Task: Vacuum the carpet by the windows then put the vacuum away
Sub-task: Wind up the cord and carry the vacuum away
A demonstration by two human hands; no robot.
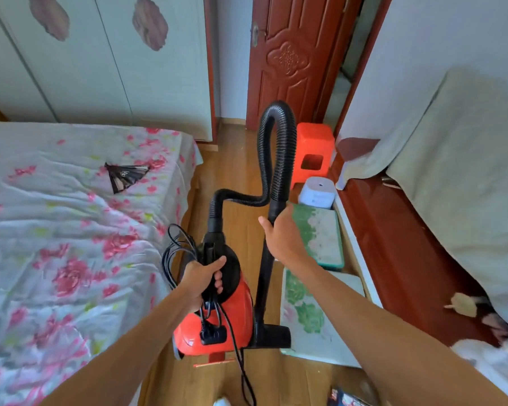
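A red canister vacuum [235, 320] hangs above the wooden floor in the aisle beside the bed. My left hand [201, 278] grips its black top handle together with a bundle of coiled black power cord [173, 253]; the plug [213, 335] dangles against the red body. My right hand [282, 235] holds the black wand [264, 285] near its top, where the ribbed black hose [279, 148] arches up and loops back to the canister. The black floor nozzle [273, 335] sits at the wand's lower end, next to a green-patterned mat [305, 315].
A bed with a floral sheet [71, 230] fills the left, a folding fan [123, 175] lying on it. A red plastic stool [313, 153], a small white appliance [317, 191] and a second mat [320, 232] line the right. A red-brown door [291, 60] stands ahead; covered furniture [452, 171] is right.
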